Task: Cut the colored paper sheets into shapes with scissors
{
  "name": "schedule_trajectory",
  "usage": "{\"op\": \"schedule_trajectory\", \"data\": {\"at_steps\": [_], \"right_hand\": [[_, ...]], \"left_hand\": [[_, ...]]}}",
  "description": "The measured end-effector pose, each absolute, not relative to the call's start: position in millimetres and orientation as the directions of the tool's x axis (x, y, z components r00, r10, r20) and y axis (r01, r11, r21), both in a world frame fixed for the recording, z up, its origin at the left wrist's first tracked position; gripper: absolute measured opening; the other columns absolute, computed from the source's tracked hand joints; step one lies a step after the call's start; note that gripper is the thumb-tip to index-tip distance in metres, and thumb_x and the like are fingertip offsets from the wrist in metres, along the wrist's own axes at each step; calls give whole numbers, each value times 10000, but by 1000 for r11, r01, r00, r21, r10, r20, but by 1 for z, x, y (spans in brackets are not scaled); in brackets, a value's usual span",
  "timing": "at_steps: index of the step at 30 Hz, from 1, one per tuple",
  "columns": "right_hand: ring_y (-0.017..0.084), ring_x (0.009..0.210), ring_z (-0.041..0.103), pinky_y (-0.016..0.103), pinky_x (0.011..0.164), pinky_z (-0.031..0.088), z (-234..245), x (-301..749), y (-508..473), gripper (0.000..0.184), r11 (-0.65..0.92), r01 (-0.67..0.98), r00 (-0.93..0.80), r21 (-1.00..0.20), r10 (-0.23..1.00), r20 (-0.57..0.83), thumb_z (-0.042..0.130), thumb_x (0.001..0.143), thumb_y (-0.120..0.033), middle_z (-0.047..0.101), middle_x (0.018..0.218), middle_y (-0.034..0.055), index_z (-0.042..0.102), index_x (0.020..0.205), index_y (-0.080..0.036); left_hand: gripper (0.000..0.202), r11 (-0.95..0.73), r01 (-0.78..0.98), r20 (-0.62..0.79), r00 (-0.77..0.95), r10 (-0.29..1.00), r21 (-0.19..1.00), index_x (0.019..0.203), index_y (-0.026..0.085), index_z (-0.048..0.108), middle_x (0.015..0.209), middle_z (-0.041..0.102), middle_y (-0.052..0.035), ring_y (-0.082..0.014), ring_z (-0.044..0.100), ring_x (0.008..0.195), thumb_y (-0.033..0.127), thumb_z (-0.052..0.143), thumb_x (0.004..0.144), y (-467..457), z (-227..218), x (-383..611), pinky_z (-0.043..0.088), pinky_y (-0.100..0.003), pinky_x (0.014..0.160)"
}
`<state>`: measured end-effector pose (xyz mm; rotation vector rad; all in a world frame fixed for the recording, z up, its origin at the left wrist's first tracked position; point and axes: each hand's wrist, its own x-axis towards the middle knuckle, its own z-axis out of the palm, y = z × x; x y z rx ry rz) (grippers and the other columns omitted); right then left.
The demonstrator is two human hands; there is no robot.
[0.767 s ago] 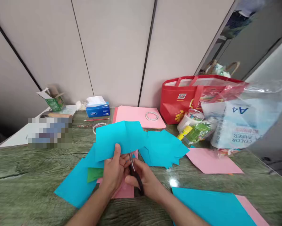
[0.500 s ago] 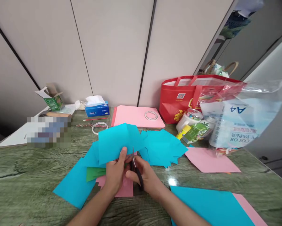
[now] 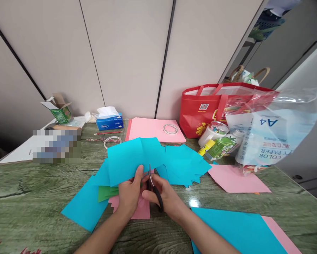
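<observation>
A folded sheet of blue paper (image 3: 129, 158) is pinched along its lower edge by my left hand (image 3: 129, 195), thumb on the near face. My right hand (image 3: 165, 197) grips black-handled scissors (image 3: 156, 197), their blades pointing up at the paper's lower edge beside my left thumb. The blades look parted a little; part of them is hidden behind my fingers. Below my hands lie pink paper pieces (image 3: 144, 210) and green paper pieces (image 3: 105, 194). More blue pieces (image 3: 186, 165) are heaped just right of the held sheet, and another blue sheet (image 3: 81, 208) lies at left.
Pink sheets (image 3: 150, 128) with a tape roll (image 3: 170, 129) lie at the back, near a tissue box (image 3: 109, 121). A red bag (image 3: 190, 120), a glue stick (image 3: 206, 147) and a plastic paper packet (image 3: 275, 137) stand right. Large blue paper (image 3: 227, 229) lies front right.
The held blue paper has tilted and spread slightly, its left edge shifting left. The scissors have turned a little in my right hand, handles moving slightly right.
</observation>
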<state>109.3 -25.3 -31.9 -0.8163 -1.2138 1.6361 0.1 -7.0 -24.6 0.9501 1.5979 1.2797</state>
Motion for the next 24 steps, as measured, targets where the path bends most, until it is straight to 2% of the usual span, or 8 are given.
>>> {"op": "schedule_trajectory", "data": {"at_steps": [7,11,17,24], "right_hand": [[126,712,429,230,613,348,-32,109,-26,343,-87,-260,-373,-962,928,17,727,634,-371,496,785,3,565,854,-163],[125,716,435,228,620,353,-33,111,-25,372,-80,-260,-364,-962,931,21,752,604,-357,502,786,-2,574,867,-164],[137,753,470,237,634,367,-32,112,-25,354,-99,-249,-376,-963,927,2,704,663,-379,535,840,19,565,905,-161],[117,674,447,239,604,370,-34,113,-26,392,-99,-214,-365,-972,931,-14,713,636,-414,541,825,19,560,891,-159]], "left_hand": [[338,97,24,-82,-357,930,995,585,150,661,670,691,-75,-227,630,681,487,640,578,-9,-22,1,481,-291,602],[319,84,34,-66,-355,933,996,597,155,667,679,697,-80,-250,641,719,473,644,586,-9,-22,2,494,-321,649],[337,58,68,-32,-337,941,996,682,143,685,743,704,-88,-254,645,750,467,624,612,-8,-24,2,496,-344,716],[374,24,112,18,-360,933,993,808,131,688,862,702,-97,-252,630,866,459,615,643,-7,-33,1,463,-345,813]]}}
